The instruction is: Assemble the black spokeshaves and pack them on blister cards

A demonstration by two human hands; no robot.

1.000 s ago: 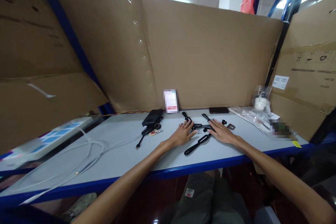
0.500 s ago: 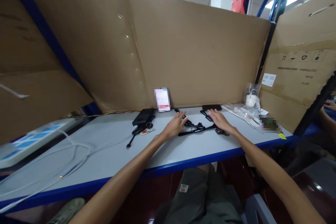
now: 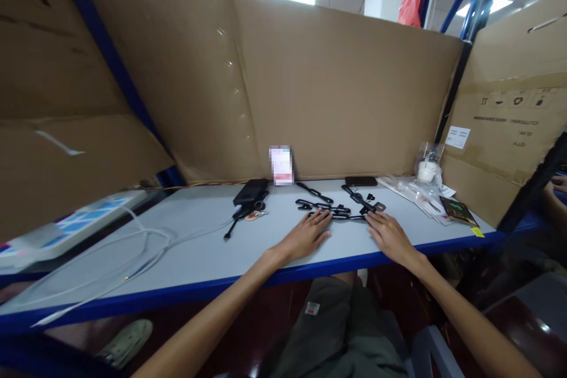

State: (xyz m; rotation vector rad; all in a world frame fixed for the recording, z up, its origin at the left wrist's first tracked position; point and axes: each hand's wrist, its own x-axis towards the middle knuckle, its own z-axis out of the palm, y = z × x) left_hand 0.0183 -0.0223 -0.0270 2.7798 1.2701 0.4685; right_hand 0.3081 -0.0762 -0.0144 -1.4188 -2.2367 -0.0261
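Several black strap-like pieces with looped ends lie spread on the grey table in front of me. One strap [image 3: 314, 192] lies slanted at the back left, and another strap [image 3: 358, 197] slants at the back right with small black clips around it. My left hand [image 3: 308, 234] rests palm down, its fingertips touching or just over the left end of the nearest strap [image 3: 349, 218]. At that strap's right end lies my right hand [image 3: 391, 236], fingers stretched out flat. Neither hand is closed around anything. Parts of the nearest strap are hidden by my fingers.
Left of the straps are a black box-shaped device [image 3: 251, 192], keys [image 3: 256, 215] and a short cable. A phone [image 3: 282, 165] leans on the cardboard wall. Another dark phone [image 3: 360, 181], plastic bags [image 3: 411, 192] and a power strip [image 3: 75, 224] flank the area.
Both hands have drawn back toward the table's near edge and flattened. The straps, bunched under my hands before, now lie spread apart. The view has turned slightly left.
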